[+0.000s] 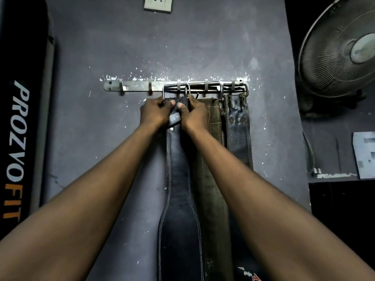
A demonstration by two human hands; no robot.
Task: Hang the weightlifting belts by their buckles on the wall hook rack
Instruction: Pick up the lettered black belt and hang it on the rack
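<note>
At the top edge we see a pale wall socket set in the dark grey wall, its paint chipped white mid-frame. A round caged fan fills the upper right, with a cord and a pale sheet below it. Down the left runs a black pad lettered PROZVOFIT.

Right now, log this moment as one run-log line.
left hand: grips black belt | right hand: grips black belt | buckle: on hook rack | green belt: hung

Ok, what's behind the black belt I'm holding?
The olive belt shows partly behind the black belt's right edge, against the grey wall. Whatever lies directly behind the black belt is covered.
</note>
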